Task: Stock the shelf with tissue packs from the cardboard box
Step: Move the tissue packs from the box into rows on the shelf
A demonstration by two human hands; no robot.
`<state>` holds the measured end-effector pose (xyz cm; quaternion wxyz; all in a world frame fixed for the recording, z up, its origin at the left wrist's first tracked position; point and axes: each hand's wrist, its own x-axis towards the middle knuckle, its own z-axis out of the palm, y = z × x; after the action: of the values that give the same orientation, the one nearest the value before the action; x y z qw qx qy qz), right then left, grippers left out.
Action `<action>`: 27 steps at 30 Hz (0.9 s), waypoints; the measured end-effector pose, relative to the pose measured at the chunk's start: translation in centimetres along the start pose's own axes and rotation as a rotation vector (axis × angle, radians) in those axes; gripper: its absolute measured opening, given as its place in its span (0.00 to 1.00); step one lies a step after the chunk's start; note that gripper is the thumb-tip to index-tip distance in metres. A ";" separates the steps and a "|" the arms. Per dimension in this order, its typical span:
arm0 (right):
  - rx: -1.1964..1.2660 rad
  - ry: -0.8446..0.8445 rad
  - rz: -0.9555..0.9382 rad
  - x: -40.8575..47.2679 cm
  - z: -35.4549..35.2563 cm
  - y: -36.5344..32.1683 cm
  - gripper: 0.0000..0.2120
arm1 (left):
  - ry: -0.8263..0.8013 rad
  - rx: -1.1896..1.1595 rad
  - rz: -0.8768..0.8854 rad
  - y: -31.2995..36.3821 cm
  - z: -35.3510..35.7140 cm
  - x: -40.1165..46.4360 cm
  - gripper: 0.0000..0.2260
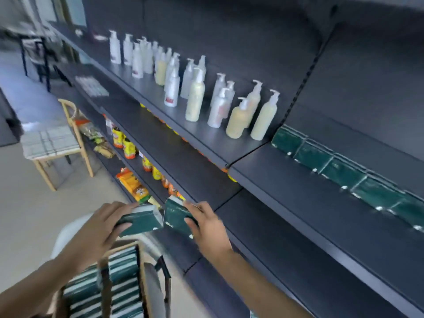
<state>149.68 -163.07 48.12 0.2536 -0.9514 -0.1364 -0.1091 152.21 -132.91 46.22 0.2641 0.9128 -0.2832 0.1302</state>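
Two green tissue packs, one gripped in the left hand (101,228) and one in the right hand (206,228), are held above the cardboard box (110,292), lifted clear for placement beside the shelved row (344,173).

Shelf (321,203) front bare; tissue packs (344,173) line back; pump bottles (241,111) crowd left.

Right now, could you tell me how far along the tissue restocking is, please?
Partly done. A row of green tissue packs already lines the back of the right-hand shelf. In hand: the left hand and right hand each grip one green pack, lifted toward the shelving. Left: the cardboard box below looks nearly full of packs, and most of that shelf's front is bare.
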 end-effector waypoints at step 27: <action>-0.302 0.461 0.248 -27.3 -38.6 21.6 0.19 | -0.014 0.010 0.569 41.0 11.3 20.0 0.22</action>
<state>125.55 -206.46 63.51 0.1448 -0.9379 0.0598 -0.3096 145.32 -176.91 61.40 0.2106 0.7988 -0.5290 0.1940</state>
